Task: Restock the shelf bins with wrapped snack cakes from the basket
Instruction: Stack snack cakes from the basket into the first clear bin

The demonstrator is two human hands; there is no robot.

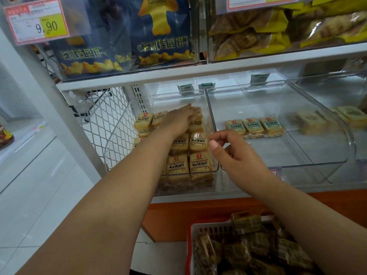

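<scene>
A clear shelf bin [119,135] on the left holds several yellow wrapped snack cakes [178,165] in rows. My left hand [178,121] reaches deep into this bin and lies flat on the cakes at the back, fingers straight. My right hand [234,153] hovers at the bin's right edge with fingers loosely curled and nothing between them. The middle bin [297,155] holds three wrapped cakes [254,127] with green labels. A red and white basket [196,233] at the bottom right is full of green-wrapped cakes [248,251].
A third bin at the far right holds a few pale packets [311,121]. The upper shelf carries blue snack bags [162,34] and yellow cracker packs [248,36]. A price tag [35,20] hangs top left. White mesh side panel [103,124] borders the left bin.
</scene>
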